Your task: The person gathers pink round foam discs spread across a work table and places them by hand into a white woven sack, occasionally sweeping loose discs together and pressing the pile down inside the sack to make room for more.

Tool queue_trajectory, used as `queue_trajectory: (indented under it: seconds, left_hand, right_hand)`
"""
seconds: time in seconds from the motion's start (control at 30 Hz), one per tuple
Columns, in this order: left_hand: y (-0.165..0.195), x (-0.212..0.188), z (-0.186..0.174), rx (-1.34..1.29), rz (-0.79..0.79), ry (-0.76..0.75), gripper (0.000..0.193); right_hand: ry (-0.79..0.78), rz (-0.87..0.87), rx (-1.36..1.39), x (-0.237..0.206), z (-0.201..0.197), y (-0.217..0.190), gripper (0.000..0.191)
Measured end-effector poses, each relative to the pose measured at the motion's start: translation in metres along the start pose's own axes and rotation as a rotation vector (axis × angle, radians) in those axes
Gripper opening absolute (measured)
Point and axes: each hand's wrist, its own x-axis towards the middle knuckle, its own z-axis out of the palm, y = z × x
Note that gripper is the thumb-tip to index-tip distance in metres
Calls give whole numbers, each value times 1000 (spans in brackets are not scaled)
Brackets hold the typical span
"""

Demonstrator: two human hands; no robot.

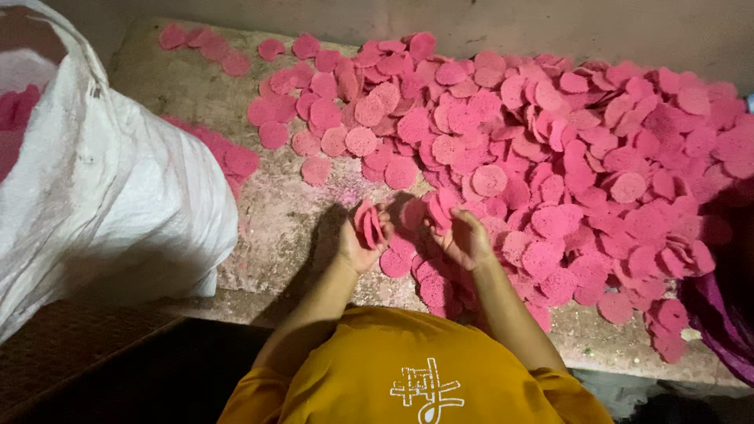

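A small stack of pink discs [367, 224] is gripped on edge in the left hand [357, 247]; a few more are pinched by the right hand [465, 239], just beside the heap [565, 149] on the bench [275, 212]. They appear thin, light, stiff and brittle, best taken by the rims.

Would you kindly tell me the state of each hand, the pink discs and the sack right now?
left hand: closed on a small stack of pink discs, held on edge.
right hand: gripping a few discs.
pile of pink discs: spread loose and overlapping on the stone slab.
white sack: open, pink discs inside.
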Motion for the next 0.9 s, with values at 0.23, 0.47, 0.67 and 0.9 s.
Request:
queue_trajectory:
  seconds: [0.23, 0.47, 0.67, 0.9]
  left_hand:
    - [-2, -11, 27, -102, 19, 210, 53]
    - [-4, -9, 25, -39, 56, -27, 45]
    - [-17, -2, 14, -29, 91, 299, 61]
    - [-9, -5, 9, -46, 139, 330, 54]
  right_hand:
    - [267, -29, -338, 21, -2, 13, 81]
    - [257, -104, -450, 5, 28, 18, 49]
    - [314, -69, -718, 1, 44, 27, 39]
    - [298, -248, -755, 14, 34, 32, 15]
